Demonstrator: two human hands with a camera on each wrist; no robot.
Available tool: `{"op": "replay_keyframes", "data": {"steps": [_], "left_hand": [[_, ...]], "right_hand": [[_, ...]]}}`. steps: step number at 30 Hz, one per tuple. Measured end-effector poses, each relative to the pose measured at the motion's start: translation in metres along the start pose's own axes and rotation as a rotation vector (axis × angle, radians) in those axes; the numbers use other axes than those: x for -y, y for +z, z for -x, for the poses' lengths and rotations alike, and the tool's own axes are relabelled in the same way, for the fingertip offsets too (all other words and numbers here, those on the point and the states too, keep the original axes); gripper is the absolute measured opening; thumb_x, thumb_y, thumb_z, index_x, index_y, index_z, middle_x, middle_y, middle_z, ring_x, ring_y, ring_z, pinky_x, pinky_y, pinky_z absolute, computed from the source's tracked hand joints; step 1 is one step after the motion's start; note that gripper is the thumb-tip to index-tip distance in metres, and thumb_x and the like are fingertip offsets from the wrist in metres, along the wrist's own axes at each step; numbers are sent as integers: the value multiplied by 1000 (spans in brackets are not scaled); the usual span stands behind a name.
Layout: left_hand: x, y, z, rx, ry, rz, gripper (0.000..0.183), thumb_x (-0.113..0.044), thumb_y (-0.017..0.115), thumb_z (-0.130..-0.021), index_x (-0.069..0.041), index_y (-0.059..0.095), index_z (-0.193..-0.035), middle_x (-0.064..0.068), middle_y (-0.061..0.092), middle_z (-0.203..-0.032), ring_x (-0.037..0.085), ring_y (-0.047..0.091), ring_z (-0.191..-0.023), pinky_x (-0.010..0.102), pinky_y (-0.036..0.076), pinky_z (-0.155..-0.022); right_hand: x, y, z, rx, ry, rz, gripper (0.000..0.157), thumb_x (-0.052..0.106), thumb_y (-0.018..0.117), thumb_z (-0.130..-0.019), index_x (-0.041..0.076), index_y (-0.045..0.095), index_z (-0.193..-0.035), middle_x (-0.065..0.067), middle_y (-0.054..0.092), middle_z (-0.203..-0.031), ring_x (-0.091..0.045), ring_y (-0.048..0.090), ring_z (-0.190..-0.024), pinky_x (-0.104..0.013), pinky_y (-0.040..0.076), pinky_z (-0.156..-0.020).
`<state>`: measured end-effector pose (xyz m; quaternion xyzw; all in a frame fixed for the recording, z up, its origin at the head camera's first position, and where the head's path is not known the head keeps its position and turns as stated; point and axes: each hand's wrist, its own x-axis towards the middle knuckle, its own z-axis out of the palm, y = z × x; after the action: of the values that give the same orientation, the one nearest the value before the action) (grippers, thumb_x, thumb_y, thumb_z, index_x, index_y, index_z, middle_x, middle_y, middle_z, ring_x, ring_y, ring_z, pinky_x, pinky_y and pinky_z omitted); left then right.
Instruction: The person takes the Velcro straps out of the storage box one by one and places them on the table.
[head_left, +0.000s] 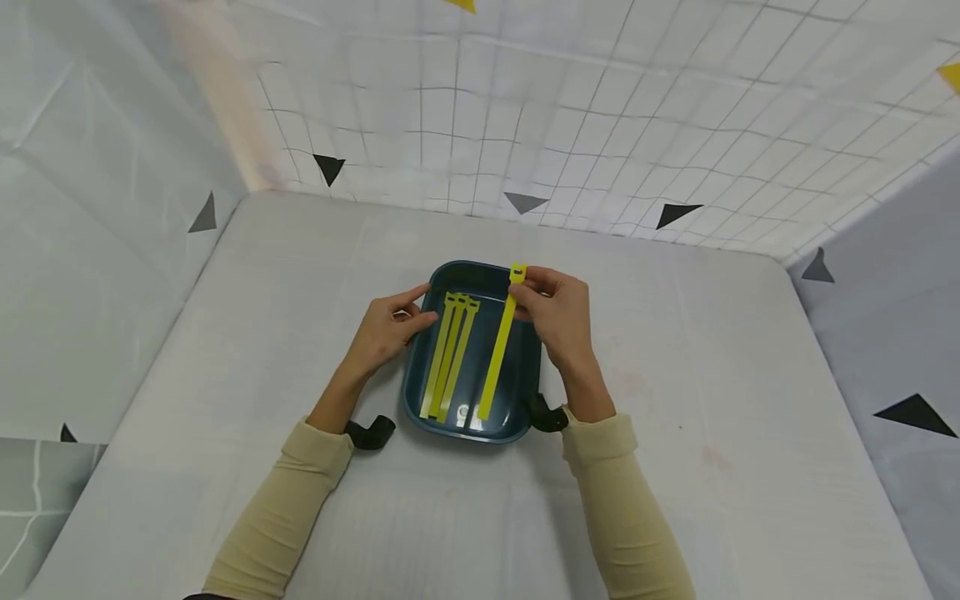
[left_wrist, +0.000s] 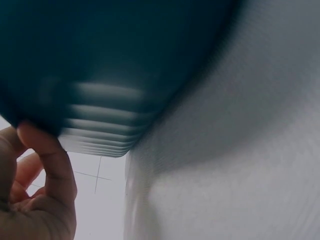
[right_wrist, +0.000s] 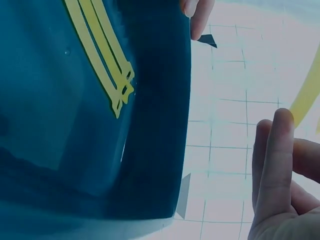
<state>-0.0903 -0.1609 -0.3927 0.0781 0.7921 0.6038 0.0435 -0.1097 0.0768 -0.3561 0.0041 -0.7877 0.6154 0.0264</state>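
A dark teal plastic tray sits on the white surface between the hands. My left hand pinches its left rim, thumb on the inner side; the left wrist view shows the fingers at the tray wall. Three yellow hook-and-loop cable ties lie side by side in the tray's left half, slotted heads at the far end. Another yellow cable tie hangs from my right hand, pinched just below its head. Its tail slants down over the tray's right half; whether it touches the bottom I cannot tell.
Dark wrist-camera mounts sit at both wrists, the right one close to the tray's near right corner. White sheeting with a grid rises behind the work surface, and grey-white walls stand at both sides.
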Motion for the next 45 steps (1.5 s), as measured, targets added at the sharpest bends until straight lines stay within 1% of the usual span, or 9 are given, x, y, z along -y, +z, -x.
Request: {"op": "replay_keyframes", "data": {"steps": [6, 12, 16, 23, 29, 31, 36, 39, 45], "left_hand": [[-1, 0, 0, -1, 2, 1, 50, -5, 66, -95, 8, 50, -140, 18, 59, -83, 15, 48, -55, 21, 40, -48], [-1, 0, 0, 3, 5, -6, 49, -4, 66, -95, 9, 50, -139, 19, 58, -83, 14, 47, -55, 21, 40, -49], [-2, 1, 1, 3, 10, -8, 49, -4, 65, -95, 9, 50, -139, 19, 58, -83, 15, 48, -55, 21, 40, -49], [-2, 0, 1, 1, -2, -10, 49, -5, 66, -95, 8, 50, -140, 18, 57, -84, 15, 47, -56, 21, 40, -49], [-2, 1, 1, 6, -3, -18, 50, -5, 65, -95, 9, 49, -140, 18, 57, -83, 16, 47, -57, 21, 40, -50], [9, 2, -4, 4, -8, -20, 51, -7, 65, -96, 6, 48, -141, 18, 57, -84, 17, 47, -56, 21, 39, -49], [40, 3, -14, -10, 2, 0, 53, -15, 69, -95, -3, 51, -143, 14, 58, -84, 16, 47, -55, 23, 39, -49], [41, 4, -13, -14, 16, 8, 53, -16, 70, -94, -4, 53, -142, 13, 58, -83, 15, 47, -54, 23, 40, -49], [39, 4, -13, -18, 16, 11, 52, -16, 69, -94, -4, 53, -142, 12, 58, -83, 15, 47, -54, 23, 40, -48]], "right_hand": [[-1, -5, 1, -15, -9, 11, 36, 3, 67, -94, -8, 61, -128, -20, 66, -105, -22, 71, -82, -25, 56, -70], [0, -10, 2, -37, 16, -14, 36, 3, 68, -93, -8, 61, -127, -19, 65, -103, -19, 71, -78, -26, 57, -70], [0, -11, 3, -35, 22, -11, 36, 3, 68, -93, -8, 61, -127, -19, 65, -103, -17, 70, -77, -26, 57, -69], [-2, -15, 4, -29, 13, 6, 37, 5, 68, -93, -8, 61, -127, -19, 66, -103, -17, 70, -77, -26, 57, -68], [-5, -18, 4, -34, 34, 18, 36, 6, 67, -94, -7, 61, -127, -18, 66, -104, -18, 71, -78, -26, 57, -69], [-6, -19, 5, -36, 40, 20, 37, 6, 67, -94, -7, 61, -128, -18, 66, -105, -18, 71, -79, -26, 57, -69], [-9, -21, 5, -31, 46, 21, 38, 7, 68, -94, -6, 61, -128, -18, 66, -106, -17, 70, -79, -26, 57, -69], [-12, -24, 5, -35, 46, 15, 37, 7, 68, -94, -6, 61, -128, -18, 66, -105, -17, 70, -78, -26, 57, -68], [-16, -28, 5, -43, 57, 14, 37, 8, 68, -94, -6, 62, -128, -17, 66, -106, -17, 70, -79, -27, 57, -68]]}}
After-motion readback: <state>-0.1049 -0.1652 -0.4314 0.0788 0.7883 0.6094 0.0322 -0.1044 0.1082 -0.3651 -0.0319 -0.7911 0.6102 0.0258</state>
